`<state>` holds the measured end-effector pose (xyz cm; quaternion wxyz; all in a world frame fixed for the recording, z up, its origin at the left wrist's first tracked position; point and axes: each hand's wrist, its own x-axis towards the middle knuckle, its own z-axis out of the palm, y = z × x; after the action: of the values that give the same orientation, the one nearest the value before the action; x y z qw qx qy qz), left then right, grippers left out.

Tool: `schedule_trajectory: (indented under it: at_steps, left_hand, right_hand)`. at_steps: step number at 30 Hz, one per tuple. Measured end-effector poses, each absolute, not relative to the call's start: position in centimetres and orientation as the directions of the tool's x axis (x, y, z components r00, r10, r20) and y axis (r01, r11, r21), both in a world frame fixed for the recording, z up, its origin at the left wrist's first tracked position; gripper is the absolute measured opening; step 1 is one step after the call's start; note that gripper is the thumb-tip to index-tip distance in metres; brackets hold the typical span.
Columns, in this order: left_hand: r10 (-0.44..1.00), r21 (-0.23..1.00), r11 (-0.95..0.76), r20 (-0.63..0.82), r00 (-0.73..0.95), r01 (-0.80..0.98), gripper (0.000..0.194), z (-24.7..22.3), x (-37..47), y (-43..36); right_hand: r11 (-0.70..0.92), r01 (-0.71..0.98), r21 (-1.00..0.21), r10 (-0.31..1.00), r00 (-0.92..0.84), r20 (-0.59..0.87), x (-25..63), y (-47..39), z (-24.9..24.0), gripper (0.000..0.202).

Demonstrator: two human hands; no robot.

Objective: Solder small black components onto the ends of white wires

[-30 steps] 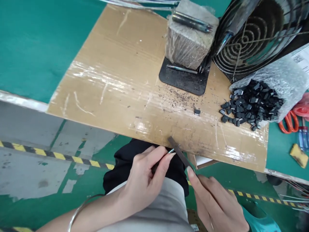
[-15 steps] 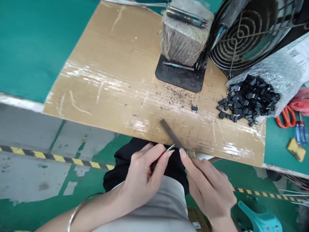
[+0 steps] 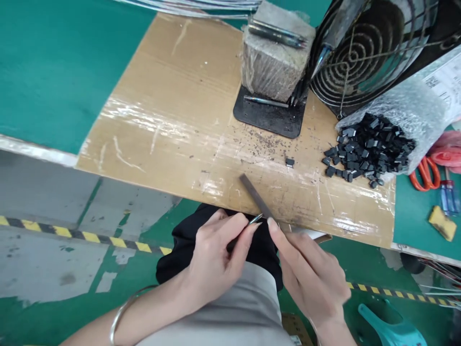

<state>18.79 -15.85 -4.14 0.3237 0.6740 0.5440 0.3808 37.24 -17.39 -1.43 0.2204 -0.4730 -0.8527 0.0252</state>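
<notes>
My left hand (image 3: 221, 247) pinches a thin metal tip (image 3: 256, 219) between thumb and forefinger, just off the table's front edge. Its pointed end sits close beside a flat dark file (image 3: 255, 194); whether they touch is hard to tell. The file slants up and left over the cardboard, and my right hand (image 3: 309, 269) grips its near end with the forefinger laid along it. A small black part (image 3: 289, 163) lies on the cardboard sheet (image 3: 180, 96) beyond the file, near scattered dark filings.
A plastic-wrapped block (image 3: 275, 57) bearing metal tips stands on a black plate (image 3: 266, 117). At right are a fan (image 3: 355, 57), a soldering iron (image 3: 336, 29), a pile of black parts (image 3: 369, 146), red-handled scissors (image 3: 425, 174), and a yellow sponge (image 3: 442, 223).
The view has shifted slightly. Both hands hold the same things, and the file has moved only a little relative to the metal tip.
</notes>
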Motion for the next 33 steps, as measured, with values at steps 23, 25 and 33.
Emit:
schedule_trajectory:
  at_steps: [23, 25, 33]
  left_hand:
    - [0.993, 0.903, -0.08, 0.035, 0.113, 0.421, 0.036, -3.8, 18.7, -16.0]
    - [0.988, 0.881, -0.142, 0.098, 0.121, 0.451, 0.036, -4.0, 18.7, -16.0]
    - [0.964, 0.813, -0.267, 0.228, 0.139, 0.517, 0.035, -4.3, 18.7, -15.9]
  right_hand:
    - [0.555, 0.798, -0.233, 0.812, -0.461, 0.357, 37.3, -17.1, -1.4, 0.033]
    - [0.542, 0.812, -0.214, 0.82, -0.457, 0.344, 37.7, -17.7, -1.1, 0.032]
    - [0.552, 0.792, -0.26, 0.818, -0.454, 0.354, 37.0, -17.0, -1.4, 0.033]
